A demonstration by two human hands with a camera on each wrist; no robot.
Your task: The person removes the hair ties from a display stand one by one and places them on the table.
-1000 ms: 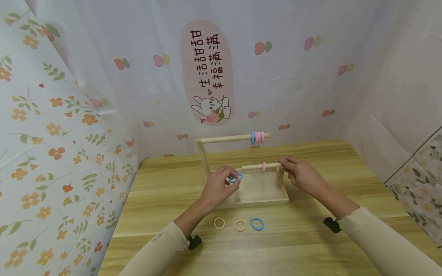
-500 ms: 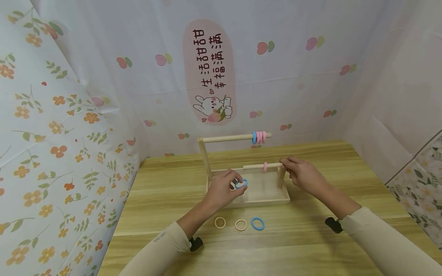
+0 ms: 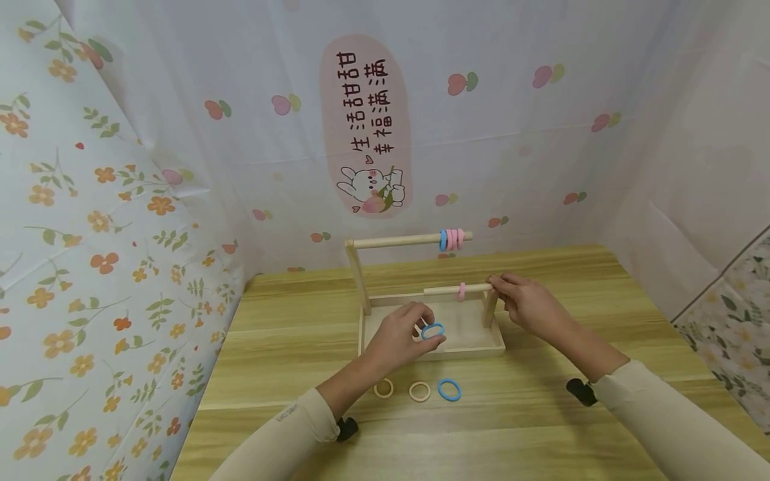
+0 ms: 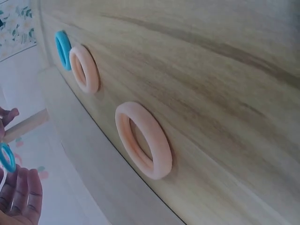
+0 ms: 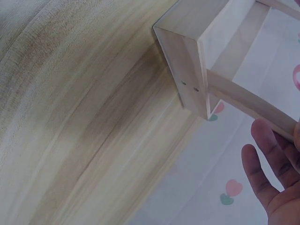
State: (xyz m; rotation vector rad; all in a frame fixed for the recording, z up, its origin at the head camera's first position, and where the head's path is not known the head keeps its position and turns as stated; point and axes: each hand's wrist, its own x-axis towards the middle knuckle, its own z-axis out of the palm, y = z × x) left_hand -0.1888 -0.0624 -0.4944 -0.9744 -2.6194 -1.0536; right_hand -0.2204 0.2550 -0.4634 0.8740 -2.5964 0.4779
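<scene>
My left hand [image 3: 400, 337] pinches a blue ring [image 3: 442, 329] between thumb and fingers, above the wooden tray [image 3: 445, 354]. In the left wrist view, that ring shows at the left edge beside curled fingers. My right hand [image 3: 529, 304] grips the top of the short post [image 3: 490, 310], where the lower rod [image 3: 442, 290] joins it. One pink ring [image 3: 461, 292] hangs on this rod. The right wrist view shows the post [image 5: 253, 105] rising from the tray's end, with some fingers extended beside it and the thumb's grip mostly cut off.
Blue and pink rings [image 3: 451, 240] hang near the free end of the upper rod [image 3: 397, 241], carried by a taller post [image 3: 357, 277]. In front of the tray, a blue ring [image 3: 441, 387] and two peach rings [image 4: 159, 145] lie on the wood-grain table [image 3: 511, 427].
My left hand has carried the blue ring rightward and slightly toward me, over the tray. The right hand keeps its grip on the post.
</scene>
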